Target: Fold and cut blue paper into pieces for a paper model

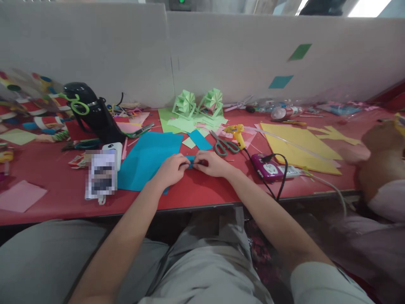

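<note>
A small strip of blue paper (191, 160) is pinched between my two hands, low over the red table. My left hand (173, 169) has its fingers closed on the strip's left end, and my right hand (211, 163) grips the other end. Fingers cover much of the strip, so its folds are hard to make out. Under and beside my left wrist lie large blue sheets (152, 152). Just beyond my hands rests a smaller blue paper rectangle (200, 139). Grey-handled scissors (224, 145) lie to the right of it.
A yellow glue gun (236, 134) is wired near a purple power socket (267, 169). Yellow sheets (300, 147) lie right, green folded paper shapes (199, 103) behind. A black bottle (95, 114) and a phone (101, 175) stand left. Another person's arm (379, 160) reaches in at right.
</note>
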Available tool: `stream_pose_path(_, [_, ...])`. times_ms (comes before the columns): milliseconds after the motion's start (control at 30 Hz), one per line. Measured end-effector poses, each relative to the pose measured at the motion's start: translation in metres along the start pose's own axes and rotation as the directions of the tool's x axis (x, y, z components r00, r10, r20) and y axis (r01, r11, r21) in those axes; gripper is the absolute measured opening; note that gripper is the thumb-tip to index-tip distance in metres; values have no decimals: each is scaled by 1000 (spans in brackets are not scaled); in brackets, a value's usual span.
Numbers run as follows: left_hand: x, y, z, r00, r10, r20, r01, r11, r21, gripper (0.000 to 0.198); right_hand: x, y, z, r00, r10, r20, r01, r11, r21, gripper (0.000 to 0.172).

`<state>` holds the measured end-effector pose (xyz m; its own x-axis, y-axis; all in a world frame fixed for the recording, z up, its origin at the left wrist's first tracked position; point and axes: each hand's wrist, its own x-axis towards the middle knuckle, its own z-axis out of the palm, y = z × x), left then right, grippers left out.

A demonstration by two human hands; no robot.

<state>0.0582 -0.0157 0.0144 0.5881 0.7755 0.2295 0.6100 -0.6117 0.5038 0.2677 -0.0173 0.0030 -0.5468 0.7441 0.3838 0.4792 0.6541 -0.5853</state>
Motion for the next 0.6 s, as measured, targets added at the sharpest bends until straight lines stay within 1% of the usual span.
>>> stream_pose_path(67, [1,0,1,1000,-15,-10,14,1000,-16,20,1,0,1,1000,15,-17,-15,1000,-4,11])
stream_pose_path(167, [1,1,2,999,-36,-27,35,998,-48,21,1,1,2,1000,3,-27,-3,1000,-2,14])
stream_pose_path(267, [1,2,2,996,-84,-40,78,989,-125,23,1,5,3,1000,2,-20,-2,1000,30,15])
stream_pose_path(367, [1,0,3,991,-126,-51,114,974,-194,20,1,9,3,999,41,-19,-40,996,75,18])
stream_pose_path(467, [1,-1,5,990,-128,-64,113,973,-200,17,0,10,1,998,59,-22,-57,994,91,18])
stream_pose_path(600, [1,-1,3,994,-98,-58,87,983,-163,18,1,6,0,999,43,-3,-43,997,69,14])
